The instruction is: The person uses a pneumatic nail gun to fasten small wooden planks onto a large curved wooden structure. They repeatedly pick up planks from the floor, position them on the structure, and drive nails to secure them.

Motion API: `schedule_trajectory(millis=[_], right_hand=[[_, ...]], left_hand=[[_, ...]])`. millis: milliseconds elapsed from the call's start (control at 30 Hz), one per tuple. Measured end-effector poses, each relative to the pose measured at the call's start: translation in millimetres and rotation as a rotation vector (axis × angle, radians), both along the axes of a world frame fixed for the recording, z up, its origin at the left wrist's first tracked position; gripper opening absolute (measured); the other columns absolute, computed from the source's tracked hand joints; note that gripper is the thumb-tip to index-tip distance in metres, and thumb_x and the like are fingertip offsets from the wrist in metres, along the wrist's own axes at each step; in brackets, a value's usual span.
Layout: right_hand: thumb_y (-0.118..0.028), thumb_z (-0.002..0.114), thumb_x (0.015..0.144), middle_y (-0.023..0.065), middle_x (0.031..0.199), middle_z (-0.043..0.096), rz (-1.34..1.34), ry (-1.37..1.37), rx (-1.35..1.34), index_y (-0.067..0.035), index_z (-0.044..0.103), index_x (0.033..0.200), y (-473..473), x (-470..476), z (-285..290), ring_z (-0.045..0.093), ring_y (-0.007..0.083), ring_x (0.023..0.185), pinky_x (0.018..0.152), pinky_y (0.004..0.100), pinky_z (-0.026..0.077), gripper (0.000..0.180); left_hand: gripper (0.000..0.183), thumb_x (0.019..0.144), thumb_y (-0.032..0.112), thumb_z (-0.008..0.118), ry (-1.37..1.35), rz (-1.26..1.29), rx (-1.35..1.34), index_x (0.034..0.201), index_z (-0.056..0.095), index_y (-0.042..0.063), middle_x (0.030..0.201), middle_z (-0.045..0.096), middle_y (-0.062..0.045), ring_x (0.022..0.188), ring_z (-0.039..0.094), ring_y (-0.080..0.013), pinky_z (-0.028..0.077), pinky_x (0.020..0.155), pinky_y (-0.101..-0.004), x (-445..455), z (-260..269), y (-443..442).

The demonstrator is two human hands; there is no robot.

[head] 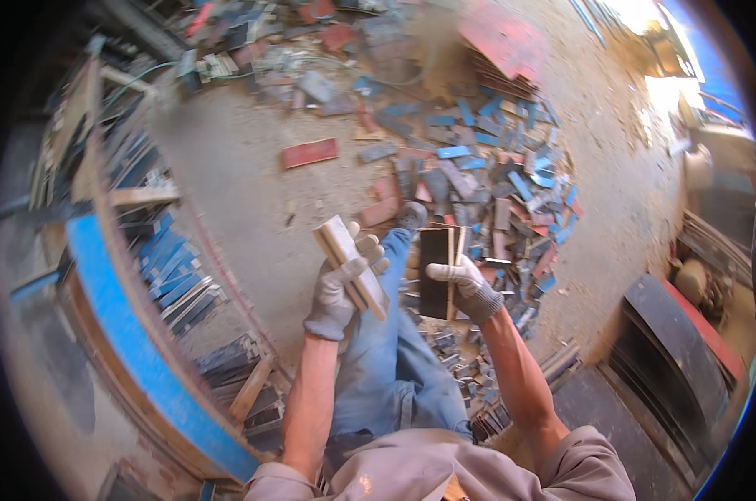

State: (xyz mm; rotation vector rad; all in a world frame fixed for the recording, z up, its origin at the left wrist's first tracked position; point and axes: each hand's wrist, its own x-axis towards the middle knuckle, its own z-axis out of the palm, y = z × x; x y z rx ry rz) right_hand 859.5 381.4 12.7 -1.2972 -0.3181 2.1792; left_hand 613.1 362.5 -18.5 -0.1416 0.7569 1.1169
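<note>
My left hand (343, 282), in a pale work glove with a grey cuff, grips a small stack of short wooden boards (351, 266). The boards slant from upper left to lower right, with their light edges showing. My right hand (468, 282), gloved alike, holds black-faced board pieces (436, 272) roughly upright, thumb across the dark face. A thin gap shows between the pieces near their top. Both hands are raised in front of my jeans-clad legs (378, 376), apart from each other. The fingers behind the right-hand boards are mostly hidden.
A heap of blue, red and black board offcuts (478, 169) spreads over the concrete floor ahead and right. One red piece (310, 153) lies apart. Behind the heap stands a stack of red panels (503, 47). A rack with a blue board (146, 351) runs along the left; dark panels (672, 351) lean at right.
</note>
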Motion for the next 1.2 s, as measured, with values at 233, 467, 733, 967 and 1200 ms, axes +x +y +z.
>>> schedule_trajectory(millis=[233, 467, 733, 967, 1200], right_hand=[[-0.018, 0.072, 0.083, 0.0085, 0.087, 0.071, 0.345, -0.184, 0.057, 0.002, 0.069, 0.1, -80.6, -144.0, 6.4, 0.069, 0.0179, 0.077, 0.071, 0.0308, 0.056, 0.027], [-0.021, 0.076, 0.086, 0.0094, 0.099, 0.066, 0.818, -0.034, 0.282, 0.001, 0.05, 0.133, -59.3, -450.9, 68.9, 0.067, 0.0172, 0.081, 0.065, 0.03, 0.057, 0.058], [-0.043, 0.083, 0.078, 0.0277, 0.113, 0.069, 0.88, -0.183, 0.573, 0.005, 0.053, 0.125, -18.0, -798.0, 99.9, 0.069, 0.0396, 0.105, 0.088, 0.0439, 0.055, 0.073], [-0.04, 0.069, 0.089, 0.0235, 0.122, 0.067, 0.853, -0.406, 0.87, -0.001, 0.061, 0.13, 42.1, -748.2, 46.2, 0.062, 0.0406, 0.118, 0.103, 0.0446, 0.049, 0.057], [-0.039, 0.07, 0.09, 0.0153, 0.096, 0.075, 0.977, -0.999, 0.543, -0.012, 0.076, 0.105, 233.9, -556.2, -89.7, 0.074, 0.0282, 0.09, 0.079, 0.0388, 0.057, 0.032]], left_hand=[[0.067, 0.08, 0.024, 0.083, 1.531, -0.139, 0.093, 0.132, 0.051, -0.002, 0.108, 0.064, -0.011, 0.091, 0.063, -0.0212, 0.054, 0.081, -0.038, -186.7, 75.9, -114.8], [0.079, 0.078, 0.018, 0.081, 2.043, 0.06, -0.533, 0.143, 0.041, -0.003, 0.124, 0.061, -0.023, 0.111, 0.063, -0.0377, 0.051, 0.094, -0.0466, -452.9, 136.4, -317.2], [0.096, 0.084, 0.041, 0.08, 1.72, -0.28, -0.998, 0.157, 0.032, 0.001, 0.152, 0.047, -0.023, 0.135, 0.05, -0.0403, 0.043, 0.11, -0.0459, -583.8, 52.2, -468.0], [0.059, 0.097, 0.03, 0.071, 1.681, 0.324, -0.742, 0.143, 0.051, 0.0, 0.137, 0.06, -0.021, 0.126, 0.059, -0.032, 0.049, 0.103, -0.0391, -573.0, 99.9, -265.6], [0.018, 0.099, 0.014, 0.065, 1.604, 0.042, -0.23, 0.108, 0.071, -0.001, 0.086, 0.071, -0.007, 0.071, 0.065, -0.0119, 0.054, 0.066, -0.0277, -565.3, 75.6, 23.2]])
